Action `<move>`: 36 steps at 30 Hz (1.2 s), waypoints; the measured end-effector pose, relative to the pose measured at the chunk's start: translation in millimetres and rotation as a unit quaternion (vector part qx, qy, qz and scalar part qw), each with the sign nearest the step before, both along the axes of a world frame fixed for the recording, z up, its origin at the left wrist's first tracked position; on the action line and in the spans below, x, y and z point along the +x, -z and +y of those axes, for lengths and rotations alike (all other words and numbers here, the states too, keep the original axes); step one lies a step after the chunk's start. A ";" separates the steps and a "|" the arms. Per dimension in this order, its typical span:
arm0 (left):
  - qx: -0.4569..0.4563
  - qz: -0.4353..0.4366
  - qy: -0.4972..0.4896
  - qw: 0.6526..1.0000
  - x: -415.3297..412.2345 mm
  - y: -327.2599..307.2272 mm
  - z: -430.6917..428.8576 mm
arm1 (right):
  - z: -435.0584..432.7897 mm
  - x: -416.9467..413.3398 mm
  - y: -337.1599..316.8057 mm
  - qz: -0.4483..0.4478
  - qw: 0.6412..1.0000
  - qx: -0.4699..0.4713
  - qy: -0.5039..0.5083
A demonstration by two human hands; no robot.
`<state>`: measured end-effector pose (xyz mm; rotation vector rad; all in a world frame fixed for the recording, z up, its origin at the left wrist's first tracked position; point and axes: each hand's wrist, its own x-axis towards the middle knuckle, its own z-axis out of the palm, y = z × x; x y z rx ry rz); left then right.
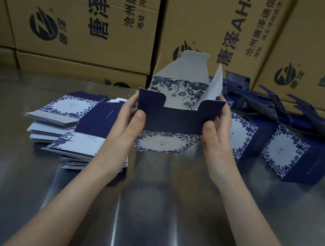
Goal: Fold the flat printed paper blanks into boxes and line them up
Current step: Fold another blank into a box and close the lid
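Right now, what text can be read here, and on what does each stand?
"唐泽AH", cut off at the frame top: left carton.
"唐泽AH4", cut off likewise: middle carton.
"沧州唐泽通信", "地址:河北河间": also middle carton.
"唐泽" beside a round logo: right carton.
Fine print on the half-folded box and flat blanks: too small to read.

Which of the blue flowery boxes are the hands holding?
The middle box, gripped at its sides by the left hand and right hand, its white lid flap standing open. The other folded boxes sit untouched on the metal table, to the right.
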<state>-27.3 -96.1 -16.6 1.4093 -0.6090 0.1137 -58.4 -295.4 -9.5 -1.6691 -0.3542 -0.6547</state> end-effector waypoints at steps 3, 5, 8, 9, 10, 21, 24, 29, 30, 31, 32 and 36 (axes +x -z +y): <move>0.008 -0.004 -0.006 1.000 -0.6 -3.5 1.5 | -0.7 -2.8 -4.3 -0.044 0.999 -0.017 0.010; 0.012 -0.016 -0.013 1.000 -0.1 -5.0 5.3 | -3.2 -4.2 -6.5 -0.072 0.997 -0.032 0.013; 0.031 -0.048 -0.035 0.998 -0.3 -7.8 12.2 | -8.9 -6.6 -9.7 -0.087 0.994 -0.071 0.017; 0.037 -0.068 -0.038 0.996 -0.6 -8.3 14.0 | -11.5 -7.8 -10.8 -0.088 0.993 -0.082 0.017; 0.042 -0.087 -0.038 0.995 -0.9 -9.2 15.6 | -14.4 -8.9 -11.7 -0.089 0.992 -0.093 0.016; 0.203 -0.244 -0.044 0.947 -1.5 -13.6 26.9 | -25.4 -12.7 -14.6 -0.063 0.989 -0.135 0.019; 0.196 -0.247 -0.055 0.947 -0.4 -13.8 29.0 | -24.5 -11.7 -14.1 -0.059 0.992 -0.114 0.015; 0.138 -0.237 -0.056 0.960 -3.4 -17.6 29.2 | -21.1 -11.2 -12.9 -0.059 0.995 -0.082 0.008; 0.127 -0.233 -0.058 0.962 -3.6 -17.8 28.8 | -20.5 -11.0 -12.7 -0.063 0.995 -0.078 0.006; 0.121 -0.228 -0.065 0.964 -3.7 -17.8 28.6 | -19.8 -10.8 -12.4 -0.066 0.995 -0.075 0.005; 0.116 -0.223 -0.073 0.965 -4.1 -17.8 28.2 | -19.4 -10.7 -12.1 -0.068 0.995 -0.072 0.003; 0.105 -0.224 -0.114 0.962 -5.7 -15.8 24.2 | -17.8 -10.7 -11.1 -0.075 0.995 -0.063 -0.001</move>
